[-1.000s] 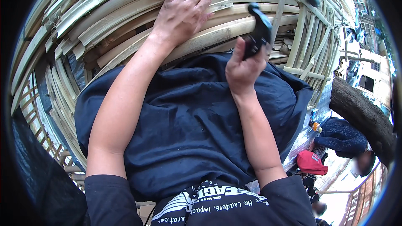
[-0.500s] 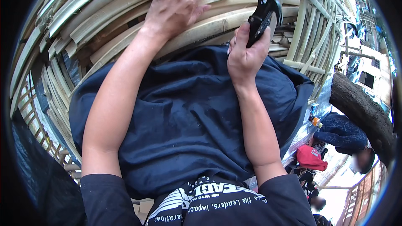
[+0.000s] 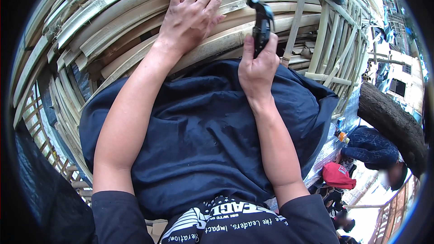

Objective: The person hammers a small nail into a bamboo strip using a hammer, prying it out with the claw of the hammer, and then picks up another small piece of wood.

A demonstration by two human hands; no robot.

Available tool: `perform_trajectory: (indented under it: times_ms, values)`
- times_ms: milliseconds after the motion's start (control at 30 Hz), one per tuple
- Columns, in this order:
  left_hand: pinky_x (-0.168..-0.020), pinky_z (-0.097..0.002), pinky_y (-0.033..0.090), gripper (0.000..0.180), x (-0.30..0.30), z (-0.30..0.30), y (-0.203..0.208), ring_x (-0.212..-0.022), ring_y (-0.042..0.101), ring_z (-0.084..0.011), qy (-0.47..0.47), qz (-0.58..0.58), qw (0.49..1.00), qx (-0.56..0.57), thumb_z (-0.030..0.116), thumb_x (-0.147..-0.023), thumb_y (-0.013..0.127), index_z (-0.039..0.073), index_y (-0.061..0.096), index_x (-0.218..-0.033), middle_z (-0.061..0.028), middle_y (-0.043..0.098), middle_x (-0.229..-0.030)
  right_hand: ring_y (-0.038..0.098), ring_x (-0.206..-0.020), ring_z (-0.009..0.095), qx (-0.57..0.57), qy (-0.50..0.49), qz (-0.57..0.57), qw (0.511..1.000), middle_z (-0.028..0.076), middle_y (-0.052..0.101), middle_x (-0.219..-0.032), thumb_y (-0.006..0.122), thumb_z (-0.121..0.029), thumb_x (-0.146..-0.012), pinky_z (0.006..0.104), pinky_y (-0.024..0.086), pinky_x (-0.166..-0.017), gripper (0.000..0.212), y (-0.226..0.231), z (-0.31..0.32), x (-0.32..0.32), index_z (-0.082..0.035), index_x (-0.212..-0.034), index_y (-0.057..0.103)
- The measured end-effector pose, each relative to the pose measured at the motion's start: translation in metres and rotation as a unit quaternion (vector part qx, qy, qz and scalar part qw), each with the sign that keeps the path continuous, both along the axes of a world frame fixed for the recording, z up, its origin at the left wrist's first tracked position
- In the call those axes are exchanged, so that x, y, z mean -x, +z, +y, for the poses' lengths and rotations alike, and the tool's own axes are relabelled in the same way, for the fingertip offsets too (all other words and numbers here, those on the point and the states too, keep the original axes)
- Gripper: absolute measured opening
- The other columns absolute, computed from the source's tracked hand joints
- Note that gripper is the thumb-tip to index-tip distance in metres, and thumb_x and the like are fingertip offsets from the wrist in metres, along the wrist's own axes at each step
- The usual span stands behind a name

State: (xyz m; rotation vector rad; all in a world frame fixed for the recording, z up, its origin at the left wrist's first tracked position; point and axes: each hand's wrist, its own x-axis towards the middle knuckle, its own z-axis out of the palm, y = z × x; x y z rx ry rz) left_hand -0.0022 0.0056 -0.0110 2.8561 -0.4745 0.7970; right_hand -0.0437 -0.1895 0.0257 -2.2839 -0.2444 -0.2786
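Observation:
My right hand (image 3: 258, 70) is closed round a black hammer (image 3: 262, 23), its head raised above the bamboo. The palm and fingers hide most of the handle. My left hand (image 3: 187, 20) rests farther left with its fingers curled over a split bamboo strip (image 3: 233, 8). That strip's cut end shows just right of the left thumb. Beneath both hands runs a bent row of pale bamboo lengths (image 3: 253, 36). The curled left fingertips are partly hidden.
Dark blue cloth (image 3: 203, 131) covers my lap. An upright bamboo lattice (image 3: 334, 40) stands at the right, with a thick tree trunk (image 3: 389, 117) beyond it. A person in patterned blue clothing (image 3: 368, 144) is near a red bag (image 3: 338, 176) at lower right.
The hammer has moved left toward my left hand, and its head has turned. My left hand stays on the bamboo strip. The view has shifted slightly.

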Motion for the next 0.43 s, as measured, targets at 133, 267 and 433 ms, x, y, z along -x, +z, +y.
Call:
perform_trajectory:
  times_ms: [133, 267, 433]
  values:
    - [-0.084, -0.0390, 0.039, 0.035, 0.000, 0.001, -0.002, -0.102, 0.061, -0.0187, 0.008, 0.006, 1.000, 0.003, 0.040, -0.098, 0.069, 0.011, 0.067, -0.117, -0.0016, 0.066, -0.114, 0.072, -0.068, 0.032, 0.006, 0.014, -0.049, 0.999, 0.015, 0.068, -0.080, 0.066, -0.017, -0.106, 0.0407, 0.055, -0.063, 0.021, -0.001, -0.002, 0.002, -0.001, -0.113, 0.055]
    - [-0.084, -0.0389, 0.039, 0.035, 0.000, -0.001, -0.001, -0.103, 0.061, -0.0182, 0.004, 0.010, 1.000, 0.007, 0.040, -0.098, 0.068, 0.012, 0.067, -0.118, -0.0012, 0.066, -0.115, 0.071, -0.070, 0.039, 0.002, 0.007, -0.084, 0.996, 0.018, 0.067, -0.078, 0.067, -0.017, -0.105, 0.0439, 0.055, -0.063, 0.023, 0.002, -0.001, 0.005, -0.001, -0.115, 0.055]
    - [-0.091, -0.0394, 0.039, 0.031, 0.000, 0.002, -0.003, -0.104, 0.061, -0.0168, 0.013, 0.010, 1.000, 0.013, 0.040, -0.099, 0.066, 0.016, 0.067, -0.119, 0.0016, 0.065, -0.108, 0.076, -0.079, 0.042, -0.016, -0.007, -0.024, 1.000, 0.025, 0.072, -0.087, 0.067, -0.025, -0.106, 0.0532, 0.056, -0.067, 0.028, 0.005, 0.001, 0.012, -0.003, -0.120, 0.056]
